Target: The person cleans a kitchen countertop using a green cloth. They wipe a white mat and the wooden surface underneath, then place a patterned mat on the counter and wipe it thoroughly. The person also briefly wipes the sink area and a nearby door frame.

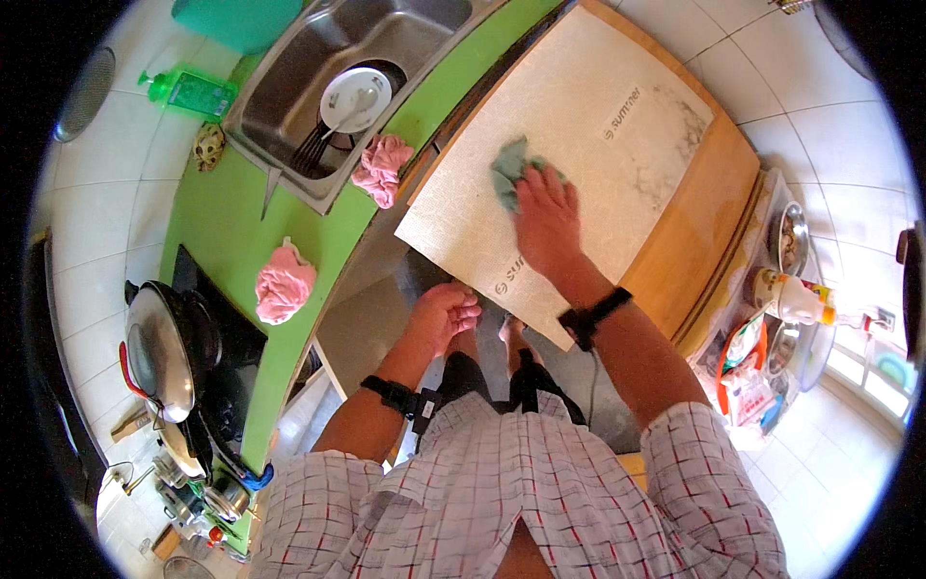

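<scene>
My right hand (548, 226) presses a crumpled grey-green cloth (509, 172) flat against a pale, textured mat (564, 101). The mat bears printed lettering and a grey marbled patch, and covers much of a wooden tabletop (669, 250). One end of it juts past the wood towards my body. My left hand (445, 313) is at that near edge, its fingers curled. Its thumb and fingertips meet or nearly meet the mat's edge; whether they pinch it I cannot tell.
Left of the table, a green counter (217, 210) holds a steel sink (289, 79) with a white bowl (356, 100), pink cloths (286, 282) and a green pump bottle (194, 94). A lidded wok (163, 351) stands on the stove. Bottles (792, 297) and food packs (752, 391) crowd the right side.
</scene>
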A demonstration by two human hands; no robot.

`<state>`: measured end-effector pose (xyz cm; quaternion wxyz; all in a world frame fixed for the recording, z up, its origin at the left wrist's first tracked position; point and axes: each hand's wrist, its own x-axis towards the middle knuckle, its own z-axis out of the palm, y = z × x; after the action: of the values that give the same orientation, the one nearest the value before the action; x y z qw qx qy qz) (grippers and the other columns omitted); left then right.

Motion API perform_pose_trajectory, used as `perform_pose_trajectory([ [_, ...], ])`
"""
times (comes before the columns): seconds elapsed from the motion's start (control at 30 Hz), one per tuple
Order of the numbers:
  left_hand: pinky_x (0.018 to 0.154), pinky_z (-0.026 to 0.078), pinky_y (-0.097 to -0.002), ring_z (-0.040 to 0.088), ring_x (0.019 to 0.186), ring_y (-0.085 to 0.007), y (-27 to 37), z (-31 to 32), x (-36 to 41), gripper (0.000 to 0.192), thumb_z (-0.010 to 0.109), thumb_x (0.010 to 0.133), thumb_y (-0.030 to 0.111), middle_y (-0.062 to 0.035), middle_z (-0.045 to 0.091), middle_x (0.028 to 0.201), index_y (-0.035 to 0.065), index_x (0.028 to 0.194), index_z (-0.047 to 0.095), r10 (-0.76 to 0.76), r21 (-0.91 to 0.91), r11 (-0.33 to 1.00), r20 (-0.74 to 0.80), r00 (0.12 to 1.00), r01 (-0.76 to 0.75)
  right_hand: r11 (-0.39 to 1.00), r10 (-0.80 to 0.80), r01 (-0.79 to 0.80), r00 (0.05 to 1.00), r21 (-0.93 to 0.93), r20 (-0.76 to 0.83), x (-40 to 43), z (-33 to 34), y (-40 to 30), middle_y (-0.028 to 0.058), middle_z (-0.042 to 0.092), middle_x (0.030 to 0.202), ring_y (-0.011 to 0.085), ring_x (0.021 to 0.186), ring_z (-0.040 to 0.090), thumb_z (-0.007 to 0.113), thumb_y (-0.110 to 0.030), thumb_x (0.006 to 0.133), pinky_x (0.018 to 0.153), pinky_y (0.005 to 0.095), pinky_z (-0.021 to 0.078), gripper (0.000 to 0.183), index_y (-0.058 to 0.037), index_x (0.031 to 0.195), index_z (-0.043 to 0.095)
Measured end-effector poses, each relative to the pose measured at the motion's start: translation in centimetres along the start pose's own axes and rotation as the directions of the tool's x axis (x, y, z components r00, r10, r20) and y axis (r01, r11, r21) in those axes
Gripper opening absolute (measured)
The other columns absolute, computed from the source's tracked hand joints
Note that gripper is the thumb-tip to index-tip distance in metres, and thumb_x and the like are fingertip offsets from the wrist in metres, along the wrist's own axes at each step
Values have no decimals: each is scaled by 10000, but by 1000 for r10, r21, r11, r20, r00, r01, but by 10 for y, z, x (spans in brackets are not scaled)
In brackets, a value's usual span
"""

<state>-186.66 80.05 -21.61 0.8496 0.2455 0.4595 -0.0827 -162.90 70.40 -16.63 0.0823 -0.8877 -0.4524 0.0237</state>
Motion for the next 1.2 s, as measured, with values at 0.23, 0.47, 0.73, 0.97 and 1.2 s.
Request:
perform_pose_trajectory([
  [0.23,717,563,-360,690,819,-213,31,0,4,128,590,973,135,-91,709,950,49,1061,627,176,-135,976,32,984,-171,974,-224,227,970,-27,97,-25,7,-24,71,454,1552,329,1477,364,611,-286,958,1168,615,289,444,-79,1350,611],
  [0.47,713,563,-369,693,810,-209,46,4,6,102,591,988,135,-87,711,930,68,1061,616,179,-97,977,-110,978,-190,977,-208,213,971,-33,121,7,2,-43,84,458,1540,349,1467,359,664,-353,936,1146,649,284,499,-79,1352,631],
  [0.73,760,571,-410,691,845,-229,45,-5,7,135,600,1008,174,-89,716,988,85,1107,619,139,-49,988,-145,979,-148,981,-168,184,965,-61,200,8,-10,-51,18,464,1557,329,1499,325,641,-358,962,1171,634,255,435,-122,1327,649],
  [0.97,726,556,-357,690,823,-202,48,6,1,154,618,975,135,-69,718,981,86,1120,643,154,-89,983,-92,984,-162,995,-87,92,987,-29,134,21,-3,-56,46,428,1593,355,1503,323,651,-354,958,1167,644,260,506,-89,1388,612],
  [1.2,661,540,-337,686,773,-190,45,4,9,137,624,981,120,-58,720,977,98,1115,650,146,-94,983,-96,985,-155,985,-173,173,980,14,98,0,2,-50,71,403,1605,387,1506,310,659,-354,938,1169,642,268,547,-76,1404,590],
])
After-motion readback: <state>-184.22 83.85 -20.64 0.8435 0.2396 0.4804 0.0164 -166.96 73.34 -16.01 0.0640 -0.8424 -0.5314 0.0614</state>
